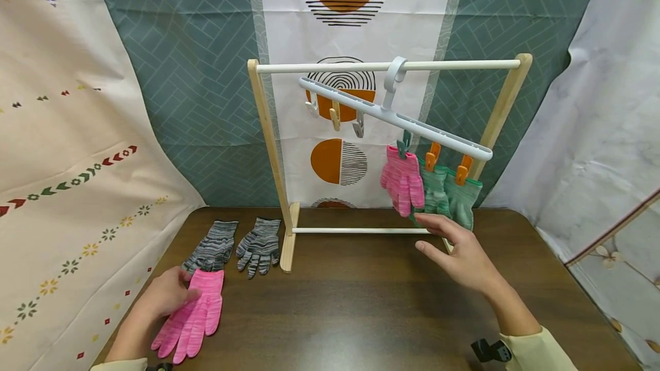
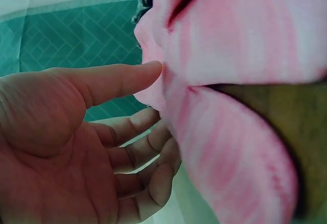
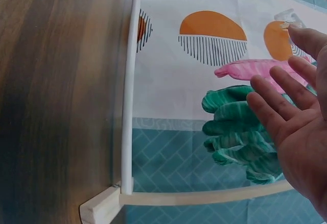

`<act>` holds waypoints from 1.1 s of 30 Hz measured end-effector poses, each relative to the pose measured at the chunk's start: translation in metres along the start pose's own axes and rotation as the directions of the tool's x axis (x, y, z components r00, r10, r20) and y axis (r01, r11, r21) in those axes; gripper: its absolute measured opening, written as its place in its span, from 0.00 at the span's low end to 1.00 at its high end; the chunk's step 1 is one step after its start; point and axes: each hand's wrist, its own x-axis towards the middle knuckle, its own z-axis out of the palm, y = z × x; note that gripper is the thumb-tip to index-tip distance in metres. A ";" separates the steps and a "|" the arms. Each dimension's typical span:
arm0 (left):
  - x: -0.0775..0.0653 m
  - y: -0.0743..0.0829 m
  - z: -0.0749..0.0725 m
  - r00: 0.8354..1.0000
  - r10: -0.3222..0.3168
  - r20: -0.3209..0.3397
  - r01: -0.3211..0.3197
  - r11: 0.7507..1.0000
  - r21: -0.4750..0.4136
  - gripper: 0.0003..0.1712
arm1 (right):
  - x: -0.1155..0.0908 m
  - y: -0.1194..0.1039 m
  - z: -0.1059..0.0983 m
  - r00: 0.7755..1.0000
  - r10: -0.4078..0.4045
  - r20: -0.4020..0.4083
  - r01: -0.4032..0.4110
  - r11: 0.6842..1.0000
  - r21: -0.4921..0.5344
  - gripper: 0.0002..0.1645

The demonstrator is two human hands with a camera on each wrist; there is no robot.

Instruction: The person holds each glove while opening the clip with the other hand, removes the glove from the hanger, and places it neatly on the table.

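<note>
My left hand (image 1: pixel 170 295) grips a pink knitted glove (image 1: pixel 202 314) at its side, with thumb and fingers at the glove's edge in the left wrist view. The glove's cuff overlaps a grey striped glove (image 1: pixel 215 242); a second grey glove (image 1: pixel 260 248) lies to its right. My right hand (image 1: pixel 456 253) is held with fingers extended and nothing in it, just below the hanging gloves. A pink glove (image 1: pixel 402 179) hangs from a dark green clip (image 1: pixel 404 145). Green gloves (image 3: pixel 235 117) hang beside it from orange clips (image 1: pixel 432 156).
A white clip hanger (image 1: pixel 397 119) hangs tilted, right end lower, from the rack's top bar (image 1: pixel 330 67). Unused clips (image 1: pixel 335 115) dangle on its left half. The rack's wooden feet (image 1: pixel 289 245) and lower bar (image 1: pixel 356 231) stand on the brown table (image 1: pixel 335 302). Curtains surround the table.
</note>
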 end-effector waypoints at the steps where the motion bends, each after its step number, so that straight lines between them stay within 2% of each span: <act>1: 0.000 0.001 -0.001 1.000 -0.004 -0.002 0.004 1.000 0.005 0.26 | 0.001 -0.001 0.000 1.000 -0.002 -0.002 0.002 1.000 0.000 0.35; 5: 0.002 0.008 -0.008 0.999 -0.007 -0.041 0.009 1.000 0.029 0.33 | 0.003 -0.004 -0.003 1.000 -0.010 -0.018 0.010 1.000 -0.005 0.36; 9: 0.003 0.025 -0.014 0.996 0.009 -0.091 -0.007 1.000 0.025 0.38 | 0.004 -0.007 -0.006 1.000 -0.009 -0.027 0.009 1.000 0.007 0.37; 18: 0.001 0.076 -0.015 0.975 0.118 -0.189 -0.125 0.992 -0.026 0.43 | 0.010 -0.016 -0.011 0.999 -0.017 -0.041 0.018 0.999 0.029 0.37; 25: 0.002 0.115 -0.012 0.954 0.191 -0.232 -0.221 0.969 -0.108 0.44 | 0.016 -0.023 -0.016 0.998 -0.025 -0.052 0.027 0.999 0.043 0.39; 33: 0.008 0.157 -0.007 0.930 0.260 -0.258 -0.313 0.931 -0.189 0.43 | 0.024 -0.030 -0.020 0.996 -0.053 -0.078 0.056 0.997 0.048 0.40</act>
